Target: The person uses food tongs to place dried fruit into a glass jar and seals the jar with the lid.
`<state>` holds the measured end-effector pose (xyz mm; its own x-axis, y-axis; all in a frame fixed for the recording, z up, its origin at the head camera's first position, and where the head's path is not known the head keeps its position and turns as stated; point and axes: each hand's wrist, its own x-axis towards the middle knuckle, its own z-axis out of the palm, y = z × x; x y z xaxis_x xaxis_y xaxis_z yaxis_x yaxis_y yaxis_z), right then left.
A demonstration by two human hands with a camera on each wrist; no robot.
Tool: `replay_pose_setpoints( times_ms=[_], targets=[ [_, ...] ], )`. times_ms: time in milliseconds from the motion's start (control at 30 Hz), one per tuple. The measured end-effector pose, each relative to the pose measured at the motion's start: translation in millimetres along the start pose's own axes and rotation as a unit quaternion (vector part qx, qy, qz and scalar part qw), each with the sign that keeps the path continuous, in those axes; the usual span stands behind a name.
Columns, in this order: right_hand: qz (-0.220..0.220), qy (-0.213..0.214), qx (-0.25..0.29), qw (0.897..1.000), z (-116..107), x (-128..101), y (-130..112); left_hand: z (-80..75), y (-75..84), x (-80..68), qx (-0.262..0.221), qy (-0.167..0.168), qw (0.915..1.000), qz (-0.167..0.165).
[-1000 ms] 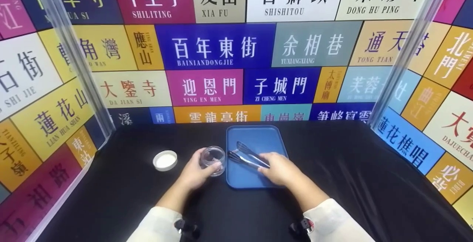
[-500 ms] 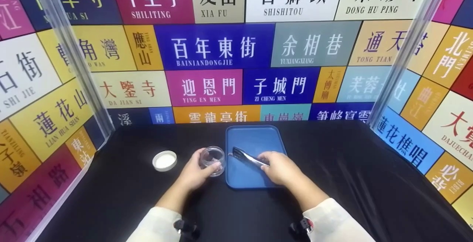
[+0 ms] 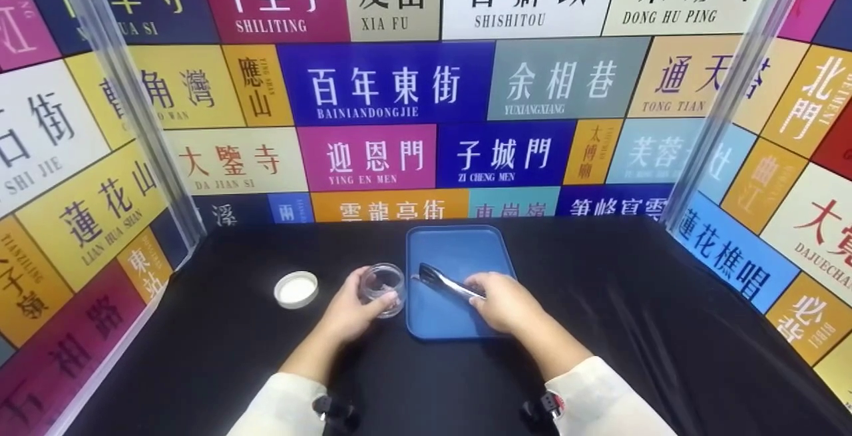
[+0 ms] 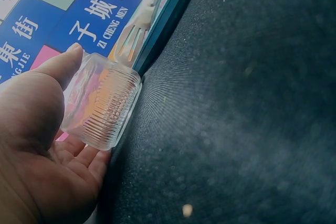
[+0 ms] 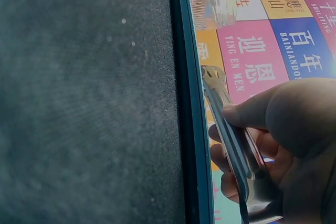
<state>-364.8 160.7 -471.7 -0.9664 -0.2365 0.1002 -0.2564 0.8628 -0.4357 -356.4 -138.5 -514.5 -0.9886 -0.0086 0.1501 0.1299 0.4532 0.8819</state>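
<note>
A small clear glass jar (image 3: 383, 287) stands on the black cloth just left of the blue tray (image 3: 466, 246). My left hand (image 3: 353, 313) grips it, thumb and fingers wrapped around its ribbed wall (image 4: 102, 106). Metal tongs (image 3: 444, 283) are squeezed together in my right hand (image 3: 506, 303) over the tray, their toothed tips pointing left toward the jar. In the right wrist view the fingers (image 5: 247, 114) curl round the tongs (image 5: 228, 124) beside the tray's edge (image 5: 186, 103). I cannot tell what is in the jar.
A white lid (image 3: 297, 289) lies on the cloth left of the jar. Colourful sign panels wall the black table (image 3: 632, 303) on three sides, with clear posts at the back corners.
The tongs' two arms were spread apart a second ago; they are now pressed together in my right hand. The left hand and jar have stayed put.
</note>
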Motion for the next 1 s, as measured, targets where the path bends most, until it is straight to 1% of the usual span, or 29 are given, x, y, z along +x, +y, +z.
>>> replay_pose_setpoints(
  times_ms=[267,567,800,1000],
  targets=[
    [-0.025,0.030,0.011,0.999,-12.4,-2.5,-3.4,0.1,2.1,-0.1,0.009,0.004,0.9999,0.003],
    [-0.021,0.046,0.023,0.998,-26.9,-8.7,-14.7,0.6,2.1,0.5,0.008,0.008,0.9999,0.006],
    [-0.025,0.057,0.026,0.998,-32.4,-12.1,-20.6,-0.3,1.2,0.1,0.008,0.007,0.9999,0.007],
    [-0.012,0.054,0.037,0.998,-36.0,-14.1,-24.8,0.1,1.0,0.2,0.007,0.006,0.9999,0.007]
  ],
)
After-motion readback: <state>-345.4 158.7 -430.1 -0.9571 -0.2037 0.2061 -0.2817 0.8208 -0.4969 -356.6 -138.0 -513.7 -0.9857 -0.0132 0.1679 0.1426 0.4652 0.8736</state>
